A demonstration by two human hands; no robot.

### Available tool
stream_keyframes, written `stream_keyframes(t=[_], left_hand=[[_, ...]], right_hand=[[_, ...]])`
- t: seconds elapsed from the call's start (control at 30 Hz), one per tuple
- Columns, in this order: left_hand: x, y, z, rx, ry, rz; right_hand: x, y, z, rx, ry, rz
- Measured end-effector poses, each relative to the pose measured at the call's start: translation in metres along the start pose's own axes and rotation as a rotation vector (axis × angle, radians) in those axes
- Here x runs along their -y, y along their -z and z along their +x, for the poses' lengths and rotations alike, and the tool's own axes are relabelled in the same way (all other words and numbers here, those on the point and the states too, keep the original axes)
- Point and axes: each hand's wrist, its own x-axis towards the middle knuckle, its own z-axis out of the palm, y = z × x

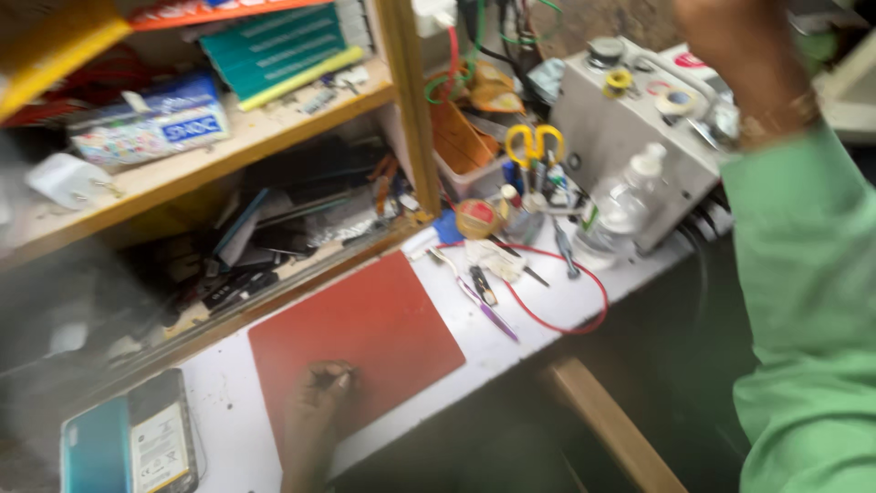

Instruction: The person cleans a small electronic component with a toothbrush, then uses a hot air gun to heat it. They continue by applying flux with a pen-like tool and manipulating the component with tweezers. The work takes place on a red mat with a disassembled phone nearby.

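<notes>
Sleeve: green sleeve (803, 310) fills the right edge of frame, closest to the lens; arm runs up to the right hand (730, 36) at upper right, wrist with a band, raised over the grey metal box (630, 119). Fingers out of frame, can't tell what the grip is doing.
Left hand: left hand (321, 388) at lower centre, fingers curled together, resting on the near edge of the red mat (365, 329). Whether it pinches anything is too blurred to tell.
Mat: flat on the white counter (228, 402), centre of frame.
Phone: opened phone (132, 443) lower left, on the counter, apart from the mat.
Right of mat: purple pen (488, 310), red wire loop (575, 306), clear plastic bottle (620, 205) against the box.
Behind: yellow-handled scissors (534, 141) upright in a holder, upper centre.
Shelf: wooden shelf (228, 155) upper left, cluttered with boxes and parts.
</notes>
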Motion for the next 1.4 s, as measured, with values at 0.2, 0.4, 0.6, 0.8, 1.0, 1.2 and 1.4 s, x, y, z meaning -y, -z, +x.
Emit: stream_keyframes(t=[0.2,0.4,0.6,0.8,1.0,1.2,1.4], left_hand=[[-0.017,-0.009,-0.005,-0.052,0.037,0.044],[-0.021,-0.012,-0.001,-0.063,0.010,0.192],[-0.012,-0.004,-0.001,-0.084,-0.010,0.316],[-0.001,-0.001,-0.002,-0.071,-0.084,0.321],[-0.002,0.000,0.000,-0.066,-0.087,0.332],[-0.002,-0.001,-0.001,-0.062,-0.075,0.294],[-0.003,0.002,-0.002,-0.045,-0.068,0.285]], right_hand=[[0.041,0.119,-0.161,-0.236,-0.351,0.536],[-0.005,0.112,-0.267,-0.295,-1.039,1.020],[-0.060,0.055,-0.268,-0.500,-1.097,1.186],[-0.050,0.024,-0.241,-0.502,-0.941,0.551],[-0.047,0.021,-0.217,-0.401,-0.824,0.325],[-0.037,0.024,-0.245,-0.415,-0.477,0.162],[-0.041,0.040,-0.273,-0.480,-0.643,0.339]])
